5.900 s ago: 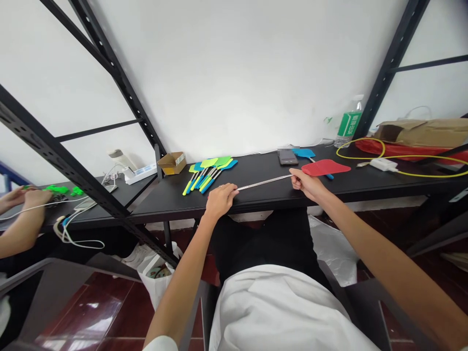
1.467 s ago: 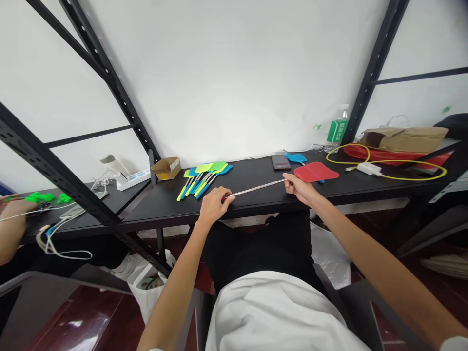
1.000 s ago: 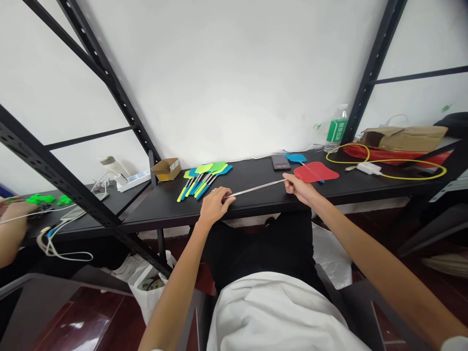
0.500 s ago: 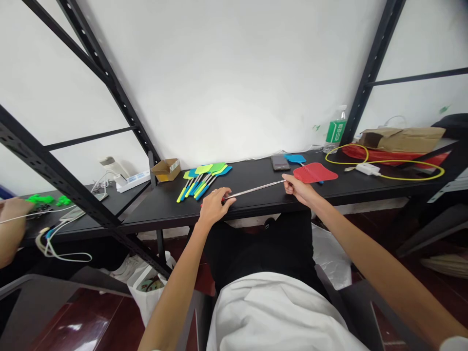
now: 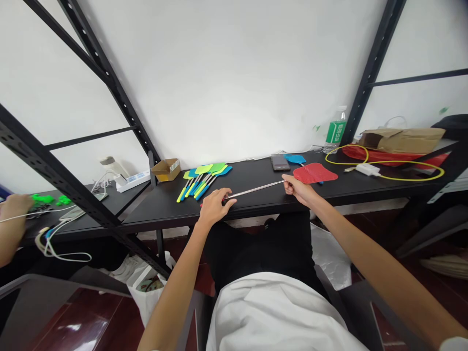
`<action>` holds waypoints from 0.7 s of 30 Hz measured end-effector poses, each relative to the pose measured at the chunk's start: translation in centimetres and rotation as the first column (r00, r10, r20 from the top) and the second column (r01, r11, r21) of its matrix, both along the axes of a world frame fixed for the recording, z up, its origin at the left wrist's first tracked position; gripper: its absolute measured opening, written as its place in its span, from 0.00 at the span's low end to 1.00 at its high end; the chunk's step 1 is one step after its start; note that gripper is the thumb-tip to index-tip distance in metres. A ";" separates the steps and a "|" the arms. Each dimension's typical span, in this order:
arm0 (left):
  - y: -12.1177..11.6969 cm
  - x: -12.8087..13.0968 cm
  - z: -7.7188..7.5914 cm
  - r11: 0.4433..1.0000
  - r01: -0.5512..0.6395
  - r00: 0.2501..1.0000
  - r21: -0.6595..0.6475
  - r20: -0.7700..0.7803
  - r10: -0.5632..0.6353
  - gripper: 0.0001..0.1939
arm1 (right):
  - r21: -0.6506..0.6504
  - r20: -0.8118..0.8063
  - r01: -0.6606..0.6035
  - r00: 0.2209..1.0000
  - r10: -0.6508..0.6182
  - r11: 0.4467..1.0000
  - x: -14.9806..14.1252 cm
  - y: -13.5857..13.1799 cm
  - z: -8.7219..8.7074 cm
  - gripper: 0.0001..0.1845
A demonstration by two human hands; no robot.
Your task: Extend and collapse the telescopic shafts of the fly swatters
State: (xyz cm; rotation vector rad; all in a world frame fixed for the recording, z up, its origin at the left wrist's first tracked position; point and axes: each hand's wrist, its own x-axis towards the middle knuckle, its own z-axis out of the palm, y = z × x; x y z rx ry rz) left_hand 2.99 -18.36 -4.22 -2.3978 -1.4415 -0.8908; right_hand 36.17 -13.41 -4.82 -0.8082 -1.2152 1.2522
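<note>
Red plastic fly swatter [image 5: 314, 173], stretched across the black worktop [image 5: 164, 214], its head just past the right hand and its thin metal shaft [image 5: 256, 189] running slantwise toward the front edge. Right hand [image 5: 300, 191]: fingers [image 5: 287, 183] closed in a pinch on the shaft, just below the head. Left hand [image 5: 215, 207]: fingers [image 5: 224, 204] curled shut over the shaft's red lower end, at the worktop's front edge. Beyond the head, a blue fly swatter [image 5: 295, 158] partly tucked beneath, beside a phone [image 5: 280, 163]. Farther left, a fanned bunch of lime and blue fly swatters [image 5: 204, 178] near a small cardboard box [image 5: 166, 169]. To the right, a yellow cable [image 5: 398, 163] with a white charger [image 5: 367, 169], and a green-labelled water bottle [image 5: 335, 129]. At far left, a co-worker's hand [image 5: 14, 207] near bright green parts [image 5: 44, 198].
</note>
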 end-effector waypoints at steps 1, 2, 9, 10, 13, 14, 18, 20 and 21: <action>0.0 0.0 0.0 1.000 -0.001 1.000 -0.002 0.001 0.001 0.13 | 0.001 0.000 -0.001 1.000 0.001 1.000 0.0 0.0 0.0 0.26; 0.0 0.0 0.0 1.000 0.003 1.000 -0.002 -0.001 -0.003 0.12 | 0.002 0.000 -0.001 1.000 0.001 1.000 0.0 0.0 0.0 0.26; 0.3 -0.1 -0.1 0.999 0.032 0.999 0.009 -0.021 -0.032 0.15 | 0.007 -0.010 0.006 1.000 -0.006 1.000 -0.2 -0.4 0.3 0.26; 0.3 -0.1 -0.1 1.000 0.028 0.999 0.008 -0.021 -0.028 0.15 | 0.008 -0.013 0.008 1.000 -0.008 1.000 -0.2 -0.4 0.3 0.26; 0.1 0.0 0.0 1.000 0.017 1.000 0.007 -0.018 -0.017 0.14 | 0.004 -0.019 0.010 1.000 -0.010 1.000 -0.1 -0.2 0.2 0.26; 0.0 0.1 0.0 1.000 0.014 1.000 0.006 -0.016 -0.014 0.13 | 0.001 -0.019 0.010 1.000 -0.010 1.000 -0.1 -0.1 0.1 0.27; -0.1 0.1 0.1 1.000 -0.007 1.000 -0.004 -0.021 0.007 0.12 | -0.008 -0.017 0.008 1.000 -0.008 1.000 -0.1 -0.1 0.1 0.27; 0.0 0.0 0.0 1.000 -0.005 1.000 -0.005 -0.027 0.005 0.10 | -0.010 -0.016 0.010 1.000 -0.010 1.000 -0.2 -0.1 0.1 0.27; 0.1 -0.1 0.0 1.000 0.002 1.000 -0.004 -0.029 -0.002 0.10 | -0.010 -0.017 0.013 1.000 -0.014 1.000 -0.2 -0.2 0.2 0.27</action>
